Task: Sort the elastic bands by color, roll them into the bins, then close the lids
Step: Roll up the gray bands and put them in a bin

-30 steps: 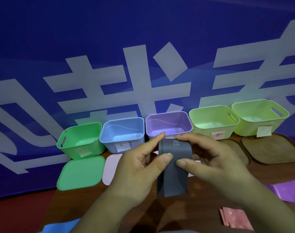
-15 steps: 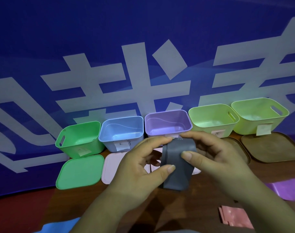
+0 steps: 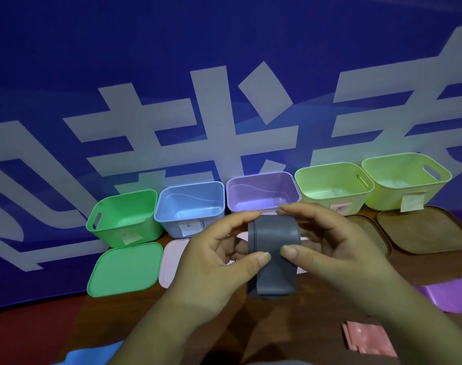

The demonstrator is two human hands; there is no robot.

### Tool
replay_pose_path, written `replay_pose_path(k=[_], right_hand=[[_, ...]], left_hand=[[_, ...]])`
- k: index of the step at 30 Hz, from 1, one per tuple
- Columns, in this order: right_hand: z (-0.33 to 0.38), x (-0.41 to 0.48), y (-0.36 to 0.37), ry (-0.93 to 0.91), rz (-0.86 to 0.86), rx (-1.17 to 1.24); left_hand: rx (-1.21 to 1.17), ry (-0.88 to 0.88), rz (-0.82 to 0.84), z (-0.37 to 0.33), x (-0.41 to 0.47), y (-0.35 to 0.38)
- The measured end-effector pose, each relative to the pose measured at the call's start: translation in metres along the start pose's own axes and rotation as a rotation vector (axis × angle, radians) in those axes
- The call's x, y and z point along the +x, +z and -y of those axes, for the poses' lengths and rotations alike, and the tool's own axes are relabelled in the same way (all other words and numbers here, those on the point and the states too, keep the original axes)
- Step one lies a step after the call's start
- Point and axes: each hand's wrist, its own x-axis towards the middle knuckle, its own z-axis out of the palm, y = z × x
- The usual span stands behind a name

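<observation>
A grey elastic band (image 3: 273,248), partly rolled, is held between both hands above the table, its loose end hanging down. My left hand (image 3: 216,256) pinches the roll's left side with thumb and forefinger. My right hand (image 3: 332,246) pinches its right side the same way. Behind them stand open bins in a row: green (image 3: 124,217), blue (image 3: 191,206), purple (image 3: 261,192), light green (image 3: 332,184) and yellow-green (image 3: 406,177). A purple band (image 3: 445,296), a pink band (image 3: 366,338) and a blue band (image 3: 93,355) lie on the table.
Lids lie in front of the bins: a green lid (image 3: 124,270), a pale pink lid (image 3: 172,262) and two brown lids (image 3: 424,230), (image 3: 369,233). A blue banner with white lettering (image 3: 224,101) rises right behind the bins. The table is dark wood (image 3: 316,325).
The hands have rolled more of the grey band up, so its hanging tail is shorter. Both hands stay in about the same place in front of the purple bin.
</observation>
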Motion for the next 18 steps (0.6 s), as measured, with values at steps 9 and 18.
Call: replay_pose_path(k=[9, 18], right_hand=[[0.0012, -0.0007, 0.0025, -0.076, 0.000, -0.174], [-0.0041, -0.0028, 0.0053, -0.002, -0.041, -0.037]], left_hand=[[-0.051, -0.021, 0.001, -0.0036, 0.0001, -0.0028], [0.070, -0.032, 0.114, -0.0034, -0.0038, -0.0096]])
